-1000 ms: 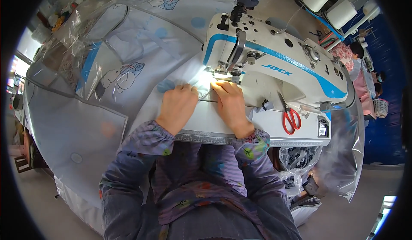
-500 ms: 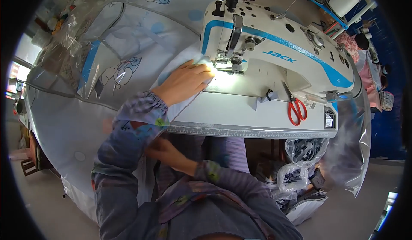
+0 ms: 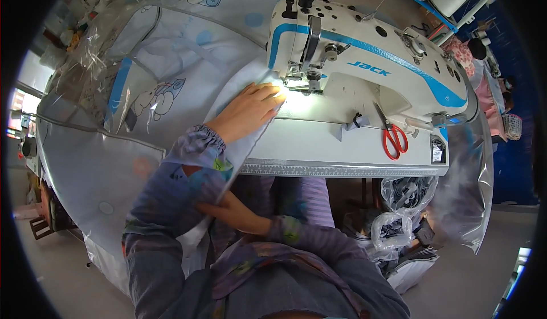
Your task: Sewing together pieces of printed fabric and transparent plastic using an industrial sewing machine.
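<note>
My left hand (image 3: pixel 248 111) lies flat on the pale grey printed fabric (image 3: pixel 211 68), fingers stretched toward the lit presser foot of the white and blue sewing machine (image 3: pixel 364 51). Beneath its fingertips, the fabric's edge runs close beside the needle area; glare hides the needle itself. Below the table's front edge and under my left forearm, my right hand (image 3: pixel 242 213) is closed on the hanging edge of the same fabric. Its fingertips are partly hidden by cloth and sleeve. The fabric drapes widely over the left side of the table, with cartoon animals and blue dots on it.
Red-handled scissors (image 3: pixel 394 139) and a small grey scrap (image 3: pixel 358 122) lie on the machine bed. A ruler strip (image 3: pixel 342 171) edges the table. Bags of dark trimmings (image 3: pixel 393 228) stand below right. Clear plastic film (image 3: pixel 85 51) covers the far left; thread cones (image 3: pixel 453 0) stand back right.
My right hand has shifted slightly right and down, more of it showing. The fabric edge between my hands has swung a little right. My left hand stays flat near the presser foot.
</note>
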`<action>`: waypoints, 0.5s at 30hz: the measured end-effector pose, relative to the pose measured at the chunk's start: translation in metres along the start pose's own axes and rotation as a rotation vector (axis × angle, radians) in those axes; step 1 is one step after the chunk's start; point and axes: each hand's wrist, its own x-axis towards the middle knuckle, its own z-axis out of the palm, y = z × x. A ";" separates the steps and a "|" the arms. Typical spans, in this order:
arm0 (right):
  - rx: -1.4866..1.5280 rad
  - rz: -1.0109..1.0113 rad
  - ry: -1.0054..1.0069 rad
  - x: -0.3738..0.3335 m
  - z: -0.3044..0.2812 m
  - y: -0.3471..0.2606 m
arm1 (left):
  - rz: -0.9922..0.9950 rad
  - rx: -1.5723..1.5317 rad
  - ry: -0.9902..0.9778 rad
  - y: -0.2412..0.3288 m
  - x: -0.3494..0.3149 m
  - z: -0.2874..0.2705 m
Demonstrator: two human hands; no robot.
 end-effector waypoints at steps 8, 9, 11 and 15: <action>0.001 0.100 -0.037 -0.076 -0.034 0.014 | -0.117 -0.080 0.002 0.019 0.004 -0.007; 0.000 0.101 -0.040 -0.083 -0.038 0.010 | -0.142 -0.120 -0.008 0.021 0.004 -0.007; -0.010 0.122 -0.015 -0.099 -0.047 0.001 | -0.140 -0.101 0.045 0.021 0.001 0.000; 0.070 0.056 -0.020 -0.116 -0.055 -0.027 | -0.179 -0.099 0.119 0.029 0.004 0.003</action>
